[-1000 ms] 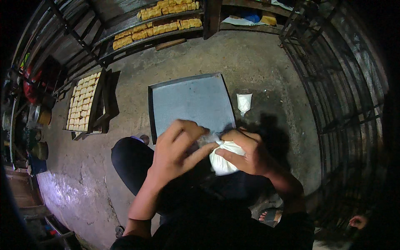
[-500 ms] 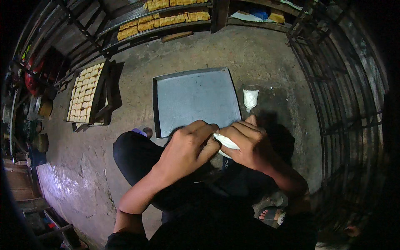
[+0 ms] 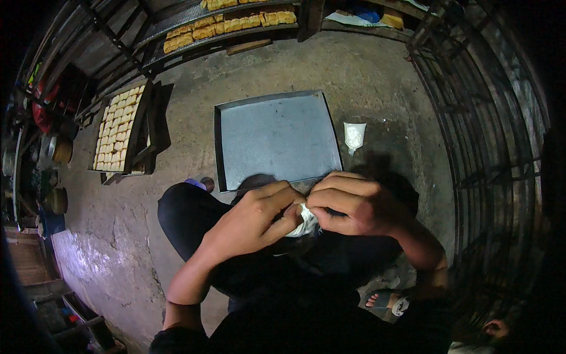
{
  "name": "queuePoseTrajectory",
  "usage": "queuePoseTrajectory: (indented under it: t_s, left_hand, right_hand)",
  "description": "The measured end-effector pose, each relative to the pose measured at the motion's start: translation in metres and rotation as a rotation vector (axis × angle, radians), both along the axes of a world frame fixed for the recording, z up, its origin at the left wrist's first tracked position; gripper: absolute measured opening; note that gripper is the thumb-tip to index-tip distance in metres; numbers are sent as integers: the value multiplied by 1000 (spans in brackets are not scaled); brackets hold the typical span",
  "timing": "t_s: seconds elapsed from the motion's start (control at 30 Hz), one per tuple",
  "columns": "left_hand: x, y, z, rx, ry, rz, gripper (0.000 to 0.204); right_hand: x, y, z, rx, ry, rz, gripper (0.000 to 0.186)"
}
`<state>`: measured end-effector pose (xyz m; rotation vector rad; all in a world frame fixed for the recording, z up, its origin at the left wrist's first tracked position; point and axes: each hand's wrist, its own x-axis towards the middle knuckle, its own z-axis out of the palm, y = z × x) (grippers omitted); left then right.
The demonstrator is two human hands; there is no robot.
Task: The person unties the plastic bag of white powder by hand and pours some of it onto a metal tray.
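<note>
Between my hands, over my lap, is a small plastic bag of something white point(image 3: 305, 222), partly hidden by my fingers. My left hand point(image 3: 250, 218) is closed on its upper left side, thumb against the forefinger. On the other side my right hand point(image 3: 354, 206) has its fingers curled in at the bag's top edge. Just beyond both hands lies a large, shallow metal baking tray point(image 3: 277, 135) on the floor, with nothing on it. A similar bag of white stuff point(image 3: 354, 135) rests on the floor beside the tray's right edge, its narrow end toward me.
At the left, a tray of pale bread pieces point(image 3: 119, 130) sits on another tray. Browned loaves point(image 3: 230, 26) line the far rack. A dark metal rack point(image 3: 471, 135) stands along the right. Pots point(image 3: 61, 149) are at the far left. A sandalled foot point(image 3: 380, 300) shows at lower right.
My left hand has moved slightly left and down. The bag sits lower and more to the left, and my right hand's fingers have shifted along its top. The floor things stay put.
</note>
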<state>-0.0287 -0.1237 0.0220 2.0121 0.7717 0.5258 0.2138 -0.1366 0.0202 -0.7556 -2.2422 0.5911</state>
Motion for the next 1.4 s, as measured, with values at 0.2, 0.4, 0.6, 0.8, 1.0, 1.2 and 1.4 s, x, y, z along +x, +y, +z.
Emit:
queuePoseTrajectory:
  t_s: [0.2,0.4,0.6,0.8,1.0,1.2,1.4]
  left_hand:
    - [-2,-3,-7,8,3,-75,19]
    - [-2,-4,-17,-5,50,-33,20]
    - [-4,-2,-25,-9,47,5,19]
    - [-4,-2,-34,29,43,52,19]
    - [-5,0,-35,-65,73,187,16]
    - [-1,5,-38,-80,34,234,17]
    - [2,9,-37,-36,-20,203,18]
  right_hand:
    - [-1,-2,9,-38,-121,50,19]
    - [-2,4,4,-68,-292,116,25]
    - [-7,9,-11,-61,-313,137,23]
    - [-19,11,-27,120,-499,127,15]
    - [-28,29,-28,214,-595,169,19]
    - [-26,43,-43,149,-486,184,25]
    - [-20,42,-41,203,-553,129,30]
